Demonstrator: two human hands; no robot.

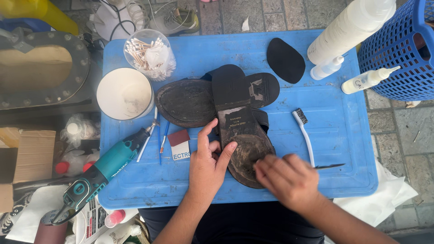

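Two dark sandals lie sole-up on a blue plastic tray (pixel 343 149). The nearer sandal (pixel 239 131) has a worn, dusty forefoot, and the other sandal (pixel 190 101) lies crosswise behind it. My left hand (pixel 209 165) rests on the near sandal's left edge, thumb and fingers spread against the sole. My right hand (pixel 285 178) presses its fingertips on the forefoot and holds a thin dark blade (pixel 329 166) that sticks out to the right.
A black rubber sole piece (pixel 285 59), a white brush (pixel 304 133), a teal rotary tool (pixel 101 174), a white cup (pixel 124 93), a cotton swab jar (pixel 149 53), glue bottles (pixel 368 80) and a blue basket (pixel 402 54) surround the work. A red and white block (pixel 180 143) lies by the left hand.
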